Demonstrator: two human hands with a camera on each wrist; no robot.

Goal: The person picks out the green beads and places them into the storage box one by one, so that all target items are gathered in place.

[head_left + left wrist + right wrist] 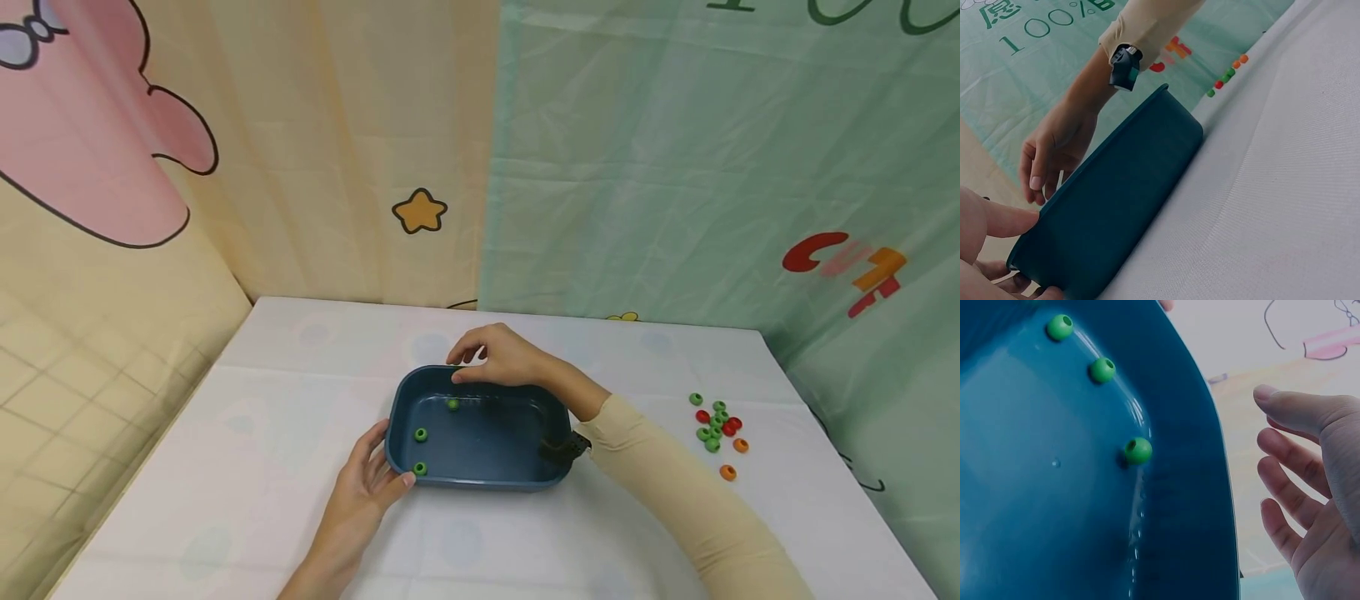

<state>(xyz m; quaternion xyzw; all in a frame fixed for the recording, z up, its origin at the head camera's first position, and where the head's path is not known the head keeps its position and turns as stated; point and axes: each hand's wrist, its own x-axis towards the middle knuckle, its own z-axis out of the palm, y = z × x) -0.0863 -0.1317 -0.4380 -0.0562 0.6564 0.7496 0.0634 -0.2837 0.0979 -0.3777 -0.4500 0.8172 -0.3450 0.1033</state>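
Note:
A dark blue rectangular tray (480,450) with rounded corners lies on the white-covered table. Inside, toward its left end, are three green beads with holes; one green bead (1138,450) sits at the foot of the wall. My left hand (366,479) grips the tray's near left corner, thumb at the near rim and fingers along the left wall. My right hand (501,357) hovers by the far rim with fingers loosely bent. In the right wrist view its fingers (1291,459) are spread apart from the wall, holding nothing.
On the right of the table lies a loose group of green, red (702,416) and orange beads (727,472). Printed curtains (637,167) hang behind the table's far edge. A dark device (1125,67) is strapped to the right wrist.

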